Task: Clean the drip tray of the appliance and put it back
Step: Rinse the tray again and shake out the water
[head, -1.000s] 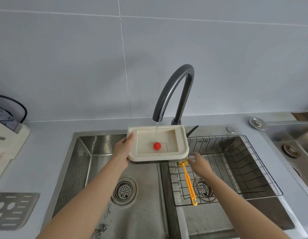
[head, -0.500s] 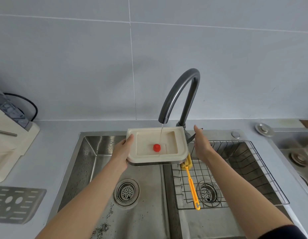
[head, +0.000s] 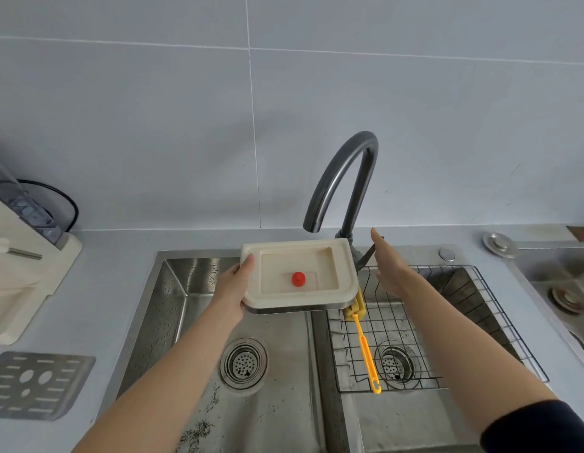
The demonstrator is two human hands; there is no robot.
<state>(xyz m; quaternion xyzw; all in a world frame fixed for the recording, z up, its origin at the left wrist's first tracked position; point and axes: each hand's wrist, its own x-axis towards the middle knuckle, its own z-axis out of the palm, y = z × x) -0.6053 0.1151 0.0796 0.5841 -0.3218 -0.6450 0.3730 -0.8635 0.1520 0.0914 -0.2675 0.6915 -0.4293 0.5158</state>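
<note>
While the cream drip tray (head: 293, 248) is held roughly level above the left basin (head: 172, 289) and the divider of a double steel sink, just below and in front of the spout of the dark gooseneck faucet (head: 343, 171), a red round float (head: 298, 278) sits in the tray's recessed well. Left hand (head: 233, 286): grips the tray's left edge, thumb lying on the top rim, fingers underneath. Right hand (head: 390, 269): open, fingers straight and together, raised just beside the tray's right edge at the faucet's lever (head: 365, 256); whether it touches the lever cannot be told from where I stand. Beneath the tray's right corner, a yellow sponge head (head: 354, 308) with a long orange-yellow handle (head: 365, 351) lies in a wire basket (head: 480, 289) set in the right basin, the handle's hooked end reaching the basket's near rim. Each basin shows a round strainer drain, left (head: 243, 362) and right (head: 395, 362); dark specks lie scattered across the left basin's floor. On the grey tabletop (head: 104, 289) to the left stands a cream appliance (head: 19, 273), only partly in view, with a black cable (head: 65, 197) looping behind it, and nearer, a slotted metal grate (head: 32, 384) lies flat, well apart from the tray. Pale grey wall tiles (head: 153, 125) rise behind the sink.
</note>
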